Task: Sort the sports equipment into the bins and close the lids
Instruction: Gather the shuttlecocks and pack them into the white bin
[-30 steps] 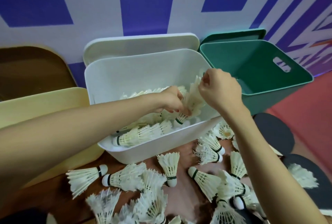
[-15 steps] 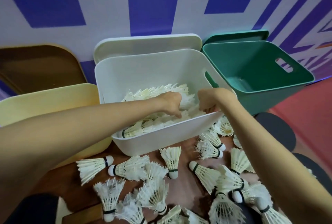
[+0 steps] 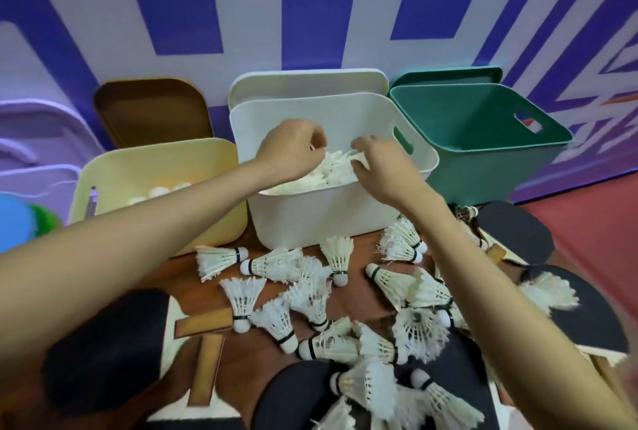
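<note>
The patterned purple wall [image 3: 310,8] filled the top of the frame; below it three bins stood in a row, each with its lid propped behind — a yellow bin [image 3: 152,167] at centre left holding a few white balls [image 3: 158,192], a white bin [image 3: 331,215] in the middle, and a green bin [image 3: 483,139] at centre right that looked bare inside. Black paddles [image 3: 103,346] lay across the lower frame on the brown floor [image 3: 348,305], with loose shuttlecocks [image 3: 276,264] scattered between them, just below the white bin.

Both hands were over the white bin, above the heap of shuttlecocks [image 3: 331,170] already inside; the left hand [image 3: 293,150] had its fingers curled downward, though whether it held anything could not be told; the right hand [image 3: 379,167] lay with fingers spread and fairly straight, touching the feathers of the heap.

The step looked like settling the heap; it would go best with light pressure on the corks rather than the feathers, which crush easily, and with the pile kept below the rim so the white lid [image 3: 307,84] could later seat flat. Many shuttlecocks remained outside, so the sorting seemed far from finished.
</note>
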Demonstrator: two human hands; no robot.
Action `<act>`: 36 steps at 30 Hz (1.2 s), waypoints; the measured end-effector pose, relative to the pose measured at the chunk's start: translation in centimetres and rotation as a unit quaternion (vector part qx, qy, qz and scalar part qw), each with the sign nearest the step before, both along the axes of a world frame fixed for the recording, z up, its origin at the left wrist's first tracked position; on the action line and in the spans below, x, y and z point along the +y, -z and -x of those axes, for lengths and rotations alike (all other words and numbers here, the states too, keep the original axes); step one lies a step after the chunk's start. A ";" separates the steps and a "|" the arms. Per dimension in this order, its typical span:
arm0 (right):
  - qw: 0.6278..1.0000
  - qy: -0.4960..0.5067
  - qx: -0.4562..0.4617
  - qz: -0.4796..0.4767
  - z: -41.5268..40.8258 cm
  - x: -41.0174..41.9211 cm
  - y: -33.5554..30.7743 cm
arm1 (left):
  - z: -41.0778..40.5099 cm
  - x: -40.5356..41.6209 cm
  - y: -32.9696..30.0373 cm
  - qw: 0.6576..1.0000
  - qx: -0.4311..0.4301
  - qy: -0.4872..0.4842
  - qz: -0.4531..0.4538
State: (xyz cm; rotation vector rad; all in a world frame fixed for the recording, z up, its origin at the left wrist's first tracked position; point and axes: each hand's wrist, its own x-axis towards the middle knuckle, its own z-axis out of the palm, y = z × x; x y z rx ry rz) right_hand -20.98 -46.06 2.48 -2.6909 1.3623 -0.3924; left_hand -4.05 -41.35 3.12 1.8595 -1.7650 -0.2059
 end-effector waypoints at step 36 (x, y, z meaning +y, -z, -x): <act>0.932 0.048 -0.355 0.057 4.6 24.9 7.5 | 1.0 21.3 13.4 0.919 0.239 -0.307 -0.061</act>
